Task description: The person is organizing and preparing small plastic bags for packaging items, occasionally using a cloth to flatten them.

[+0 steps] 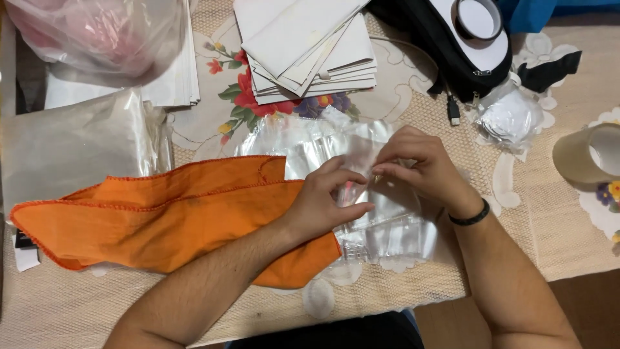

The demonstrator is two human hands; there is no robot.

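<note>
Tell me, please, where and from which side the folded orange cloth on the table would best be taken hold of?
Probably at the orange cloth's far left end, coming in from the left. That end lies flat and bare on the table, its stitched hem exposed for a pinch grip. The right end is pinned under the left hand and tucked beneath the clear plastic bags.

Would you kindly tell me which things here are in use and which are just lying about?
In use: left hand, right hand, clear plastic bags, orange cloth.

Lying about: stack of white envelopes, tape roll, black bag, cable plug, pink bundle in plastic.
</note>
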